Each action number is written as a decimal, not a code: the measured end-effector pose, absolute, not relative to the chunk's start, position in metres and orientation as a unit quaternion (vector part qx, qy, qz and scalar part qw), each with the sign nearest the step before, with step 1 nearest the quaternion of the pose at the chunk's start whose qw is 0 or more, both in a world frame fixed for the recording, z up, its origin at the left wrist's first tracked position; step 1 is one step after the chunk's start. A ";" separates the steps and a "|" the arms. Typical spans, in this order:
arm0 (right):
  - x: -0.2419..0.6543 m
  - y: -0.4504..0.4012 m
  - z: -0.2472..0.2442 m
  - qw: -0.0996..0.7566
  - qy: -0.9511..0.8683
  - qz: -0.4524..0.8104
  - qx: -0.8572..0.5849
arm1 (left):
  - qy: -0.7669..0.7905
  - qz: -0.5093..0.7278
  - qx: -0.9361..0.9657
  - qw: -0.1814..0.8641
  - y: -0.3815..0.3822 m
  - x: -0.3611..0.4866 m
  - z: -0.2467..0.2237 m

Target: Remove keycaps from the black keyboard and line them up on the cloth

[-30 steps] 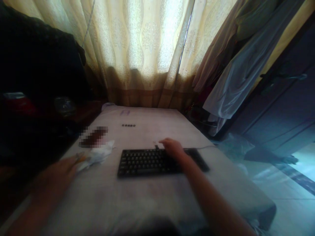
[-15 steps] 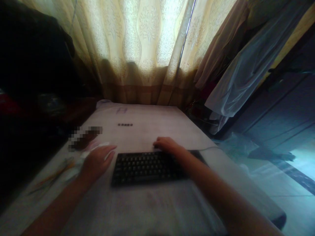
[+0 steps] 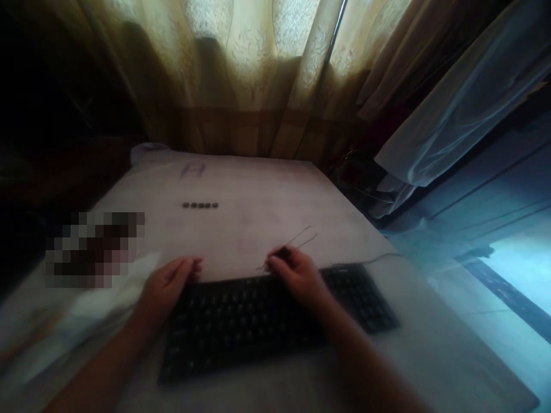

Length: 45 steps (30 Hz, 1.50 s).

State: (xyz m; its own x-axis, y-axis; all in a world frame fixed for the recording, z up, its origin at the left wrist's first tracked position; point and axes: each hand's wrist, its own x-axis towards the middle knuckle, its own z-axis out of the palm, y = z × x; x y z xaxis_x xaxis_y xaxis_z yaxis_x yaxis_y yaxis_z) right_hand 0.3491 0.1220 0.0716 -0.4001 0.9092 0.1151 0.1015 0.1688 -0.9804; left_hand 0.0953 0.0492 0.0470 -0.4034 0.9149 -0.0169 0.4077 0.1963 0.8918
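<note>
A black keyboard (image 3: 241, 321) lies at a slant on the table in front of me. My right hand (image 3: 297, 269) is over its back edge, fingers pinched on a small dark tool (image 3: 283, 252). Two thin wire prongs stick out of the tool toward the upper right. Beside the keyboard's back left corner, my left hand (image 3: 176, 278) is closed, its fingers curled and the thumb against them. Nothing shows in it. Farther back, several dark keycaps (image 3: 201, 205) sit in a short row.
The table has a pale cover (image 3: 258, 195). Left of my left hand lie a crumpled white piece (image 3: 112, 292) and a blurred orange item (image 3: 38, 332); a pixelated patch hides something behind them. The keyboard cable (image 3: 387, 256) runs off right. Curtains (image 3: 249, 74) hang behind the table.
The view has tipped down and come closer. My left hand has gone from fingers spread to curled. My right hand has turned, and the tool's wire prongs now show.
</note>
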 end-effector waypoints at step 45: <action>0.329 0.126 0.096 0.082 -0.944 0.249 -0.200 | 0.703 0.435 0.443 0.346 0.048 0.097 0.048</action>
State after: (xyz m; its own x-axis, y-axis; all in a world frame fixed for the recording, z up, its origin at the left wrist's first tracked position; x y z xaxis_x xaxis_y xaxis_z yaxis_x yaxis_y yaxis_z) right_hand 0.3288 0.1265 0.0962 -0.9067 0.4181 0.0553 0.3364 0.7962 -0.5029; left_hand 0.0968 0.0482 0.0484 -0.3666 0.9248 -0.1019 0.3227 0.2291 0.9184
